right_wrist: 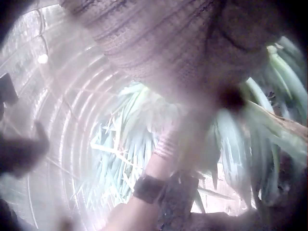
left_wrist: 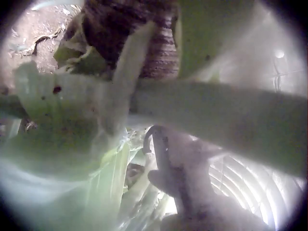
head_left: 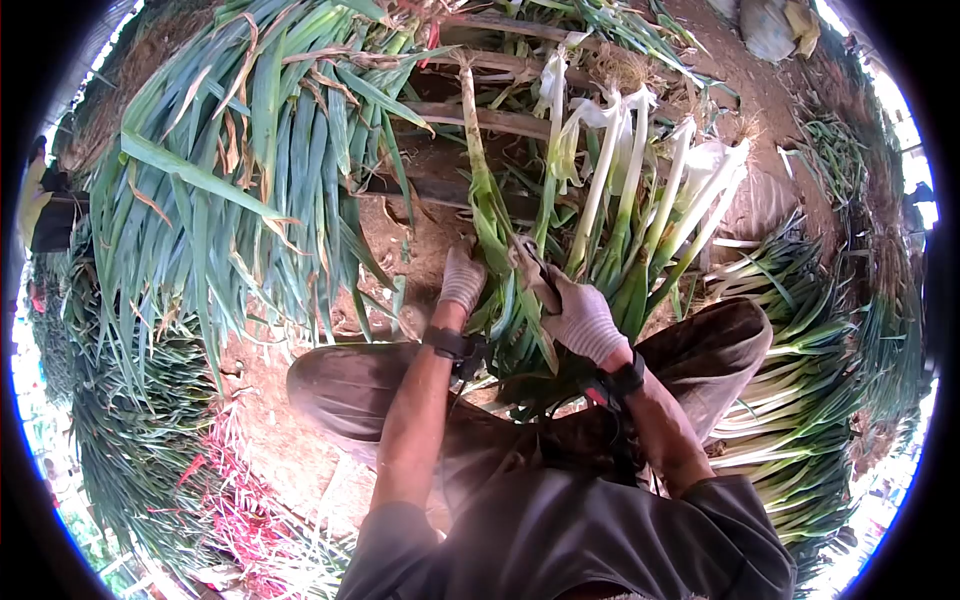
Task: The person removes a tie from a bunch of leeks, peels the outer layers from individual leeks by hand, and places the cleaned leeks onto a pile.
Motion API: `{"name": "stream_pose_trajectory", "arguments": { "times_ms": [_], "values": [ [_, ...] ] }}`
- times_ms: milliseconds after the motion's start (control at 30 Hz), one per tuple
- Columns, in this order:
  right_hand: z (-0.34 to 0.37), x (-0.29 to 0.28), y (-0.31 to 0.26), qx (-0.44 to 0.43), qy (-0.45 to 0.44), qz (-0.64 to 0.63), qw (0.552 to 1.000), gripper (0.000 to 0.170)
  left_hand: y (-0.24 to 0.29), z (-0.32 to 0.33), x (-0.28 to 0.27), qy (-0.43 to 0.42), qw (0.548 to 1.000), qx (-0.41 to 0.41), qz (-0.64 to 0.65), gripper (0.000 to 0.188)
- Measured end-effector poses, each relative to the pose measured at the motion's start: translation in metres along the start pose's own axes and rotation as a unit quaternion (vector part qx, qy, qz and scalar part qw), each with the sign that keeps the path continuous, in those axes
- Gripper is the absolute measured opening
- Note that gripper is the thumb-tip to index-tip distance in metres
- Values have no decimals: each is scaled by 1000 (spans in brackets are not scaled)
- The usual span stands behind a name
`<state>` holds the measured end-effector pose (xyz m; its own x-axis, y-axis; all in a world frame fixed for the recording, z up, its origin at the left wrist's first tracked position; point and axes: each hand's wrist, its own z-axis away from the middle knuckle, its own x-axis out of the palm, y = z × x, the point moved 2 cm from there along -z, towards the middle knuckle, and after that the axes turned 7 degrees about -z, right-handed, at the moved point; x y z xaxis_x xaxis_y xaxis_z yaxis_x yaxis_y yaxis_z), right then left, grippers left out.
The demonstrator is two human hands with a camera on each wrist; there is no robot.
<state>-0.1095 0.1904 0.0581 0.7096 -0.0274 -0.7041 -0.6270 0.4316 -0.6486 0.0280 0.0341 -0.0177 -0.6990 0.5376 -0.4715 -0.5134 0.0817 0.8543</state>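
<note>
In the head view, the gloved left hand [head_left: 463, 278] grips the leafy part of a single leek [head_left: 485, 195], whose root end points away from the body. Just right of it, the gloved right hand [head_left: 582, 318] holds a dark, narrow tool [head_left: 540, 283] against the leaves. The tool's exact shape is unclear. Broad leaves [left_wrist: 216, 115] cross the left wrist view and partly cover the left glove [left_wrist: 156, 53]. The right wrist view shows the right glove [right_wrist: 168, 48] close up, with its fingertips hidden, and the left forearm's black wristband [right_wrist: 149, 188] beyond.
Leeks with white stems [head_left: 600, 180] lie just beyond the right hand. A large leafy heap [head_left: 270, 130] is at the upper left. More leeks are stacked at right [head_left: 790, 400] and left [head_left: 130, 430], near red strips [head_left: 235, 490]. Wooden slats [head_left: 490, 120] lie ahead.
</note>
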Motion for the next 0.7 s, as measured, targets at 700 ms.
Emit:
{"name": "stream_pose_trajectory", "arguments": {
  "times_ms": [700],
  "values": [
    [-98,-13,-26,20,32,68,997,53,-20,-10,13,10,993,16,120,30]
  ]
}}
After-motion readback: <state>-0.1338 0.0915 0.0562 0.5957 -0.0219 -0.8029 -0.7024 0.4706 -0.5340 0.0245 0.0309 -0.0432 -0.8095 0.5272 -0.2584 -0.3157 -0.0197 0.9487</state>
